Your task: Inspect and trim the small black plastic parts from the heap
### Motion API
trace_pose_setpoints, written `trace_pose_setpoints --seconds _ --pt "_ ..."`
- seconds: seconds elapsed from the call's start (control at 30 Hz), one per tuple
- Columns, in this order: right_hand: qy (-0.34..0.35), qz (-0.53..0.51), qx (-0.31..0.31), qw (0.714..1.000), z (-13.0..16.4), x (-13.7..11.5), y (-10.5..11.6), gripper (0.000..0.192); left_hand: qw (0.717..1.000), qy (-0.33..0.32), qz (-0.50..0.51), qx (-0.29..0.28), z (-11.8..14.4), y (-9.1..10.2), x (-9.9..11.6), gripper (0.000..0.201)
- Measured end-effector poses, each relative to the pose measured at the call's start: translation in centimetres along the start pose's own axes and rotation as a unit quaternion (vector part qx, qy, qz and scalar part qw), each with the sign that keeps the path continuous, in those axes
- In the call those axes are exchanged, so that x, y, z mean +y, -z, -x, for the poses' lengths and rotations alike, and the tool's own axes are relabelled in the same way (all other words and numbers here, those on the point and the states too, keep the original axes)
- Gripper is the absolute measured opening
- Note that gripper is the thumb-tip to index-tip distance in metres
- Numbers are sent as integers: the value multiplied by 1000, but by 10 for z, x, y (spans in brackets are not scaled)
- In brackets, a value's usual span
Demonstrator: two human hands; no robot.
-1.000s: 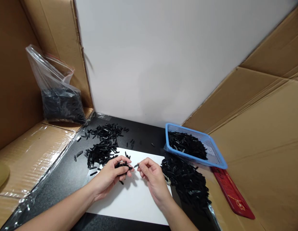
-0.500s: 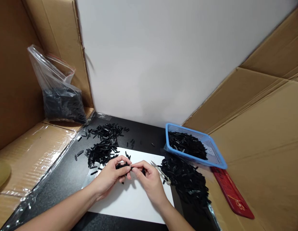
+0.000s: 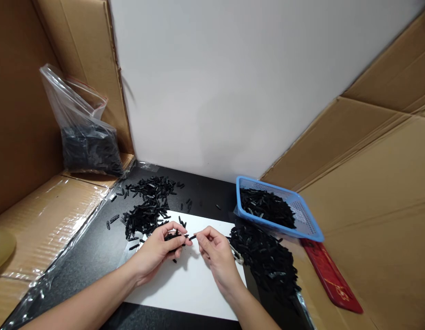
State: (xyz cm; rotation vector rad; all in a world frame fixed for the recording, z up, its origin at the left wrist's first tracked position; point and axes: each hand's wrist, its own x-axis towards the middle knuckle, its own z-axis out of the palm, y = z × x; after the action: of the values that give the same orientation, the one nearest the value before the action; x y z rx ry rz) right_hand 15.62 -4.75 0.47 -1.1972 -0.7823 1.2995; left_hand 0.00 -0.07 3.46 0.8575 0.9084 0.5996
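Black table [image 3: 95,256] carried a half-filled blue basket [image 3: 310,220] far right, unsorted heaps [image 3: 144,215] still left, while the left hand [image 3: 157,250] gripped a bundle and right hand [image 3: 215,254] fingers pinched one black piece [image 3: 192,237].

A black table [image 3: 95,256] carries a white sheet [image 3: 195,288] at its near middle. Loose black parts [image 3: 147,206] lie scattered left of the sheet, and a larger heap [image 3: 267,261] lies to its right. A blue basket [image 3: 308,220] holding more parts rests tilted on that heap's far edge.
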Motion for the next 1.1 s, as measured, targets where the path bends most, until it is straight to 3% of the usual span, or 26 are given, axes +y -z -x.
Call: trace_pose_setpoints --seconds 0.27,0.43,0.57,0.7,0.9,1.1 --pt "-17 -35 -7 999 1 -3 -1 35 999 -14 -28 -12 0 -2 0 31" --pt "-45 -91 -51 994 3 -5 -1 28 998 -32 -53 -5 0 0 -3 32" --pt "-16 -8 -70 997 4 -1 -3 26 996 -58 -67 -23 -1 3 -7 26" --pt "12 34 -47 998 2 4 -3 24 994 -69 -74 -31 0 1 -6 26" --pt "-18 -44 -15 999 0 0 1 24 1000 -16 12 -21 3 -3 2 20" --pt "-28 -86 -21 996 0 -3 1 24 998 -22 55 -37 0 2 -2 28"
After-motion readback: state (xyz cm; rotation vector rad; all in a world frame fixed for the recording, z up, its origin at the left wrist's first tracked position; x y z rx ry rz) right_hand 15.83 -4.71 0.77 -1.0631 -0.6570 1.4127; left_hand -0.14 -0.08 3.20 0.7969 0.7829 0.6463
